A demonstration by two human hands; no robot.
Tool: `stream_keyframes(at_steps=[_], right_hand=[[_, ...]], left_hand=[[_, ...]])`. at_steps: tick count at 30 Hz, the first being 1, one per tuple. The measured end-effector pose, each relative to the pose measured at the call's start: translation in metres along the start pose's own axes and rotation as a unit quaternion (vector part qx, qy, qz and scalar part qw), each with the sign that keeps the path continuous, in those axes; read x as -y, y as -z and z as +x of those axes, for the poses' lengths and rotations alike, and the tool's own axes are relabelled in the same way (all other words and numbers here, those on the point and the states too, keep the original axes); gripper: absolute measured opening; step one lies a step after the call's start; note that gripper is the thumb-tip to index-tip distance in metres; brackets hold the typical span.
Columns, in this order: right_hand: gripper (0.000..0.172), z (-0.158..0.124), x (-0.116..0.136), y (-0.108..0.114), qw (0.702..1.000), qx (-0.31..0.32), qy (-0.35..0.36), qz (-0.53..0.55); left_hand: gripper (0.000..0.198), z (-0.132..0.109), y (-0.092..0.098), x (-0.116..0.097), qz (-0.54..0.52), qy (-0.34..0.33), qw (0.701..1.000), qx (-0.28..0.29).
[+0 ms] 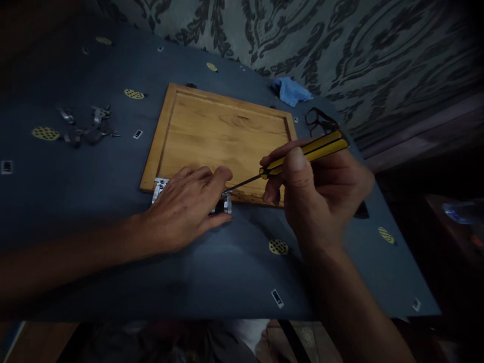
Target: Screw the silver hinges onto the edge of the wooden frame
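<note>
A framed wooden cabinet door (pixel 227 131) lies flat on the table. Metal hinges sit along its near edge: one hinge (pixel 159 189) by the left corner, and another hinge (pixel 227 203) nearer the middle. My left hand (pixel 185 206) rests over this edge, index finger and thumb on either side of the middle hinge, gripping it against the wood. In my right hand (pixel 321 189) is a screwdriver (pixel 304 154) with a yellow and black handle, held at a slant. Its tip meets the middle hinge beside my left fingertips; the screw itself is too small to make out.
Several loose hinges and screws (pixel 94 123) lie on the left of the blue patterned table cover (pixel 234 272). A blue cloth (pixel 291 92) and a pair of glasses (pixel 319 120) are behind the door at the right. Patterned wallpaper (pixel 302 40) rises behind the table.
</note>
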State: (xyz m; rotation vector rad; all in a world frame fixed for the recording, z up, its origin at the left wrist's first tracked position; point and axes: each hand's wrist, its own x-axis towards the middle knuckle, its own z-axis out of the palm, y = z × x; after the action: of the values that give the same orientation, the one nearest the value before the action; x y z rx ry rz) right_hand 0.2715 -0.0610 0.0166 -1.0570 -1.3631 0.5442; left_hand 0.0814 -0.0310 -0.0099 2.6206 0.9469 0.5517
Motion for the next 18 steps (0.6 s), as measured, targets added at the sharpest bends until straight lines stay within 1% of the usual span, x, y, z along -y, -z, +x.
stream_keyframes(at_steps=[4, 7, 12, 15, 18], right_hand=[[0.010, 0.0021, 0.0001, 0.0042, 1.000, 0.024, 0.005, 0.009], [0.012, 0.0041, -0.0006, 0.0066, 0.999, 0.050, 0.013, 0.017], [0.004, 0.0043, 0.0018, 0.0043, 0.999, 0.026, 0.028, -0.017], [0.006, 0.0037, 0.0032, 0.0035, 0.999, 0.024, 0.023, -0.028], [0.009, 0.0043, 0.0038, 0.0051, 0.999, 0.035, 0.016, -0.014]], left_hand=[[0.052, 0.0002, -0.0005, 0.0002, 0.006, -0.006, 1.000, -0.004], [0.050, 0.0008, 0.0000, -0.0002, 0.010, -0.007, 1.000, 0.000], [0.052, 0.0006, 0.0003, 0.0000, 0.006, -0.009, 1.000, 0.000], [0.052, -0.0006, -0.0007, 0.0004, 0.002, -0.010, 1.000, -0.007], [0.052, -0.0008, -0.0018, 0.0006, 0.000, -0.011, 1.000, -0.009]])
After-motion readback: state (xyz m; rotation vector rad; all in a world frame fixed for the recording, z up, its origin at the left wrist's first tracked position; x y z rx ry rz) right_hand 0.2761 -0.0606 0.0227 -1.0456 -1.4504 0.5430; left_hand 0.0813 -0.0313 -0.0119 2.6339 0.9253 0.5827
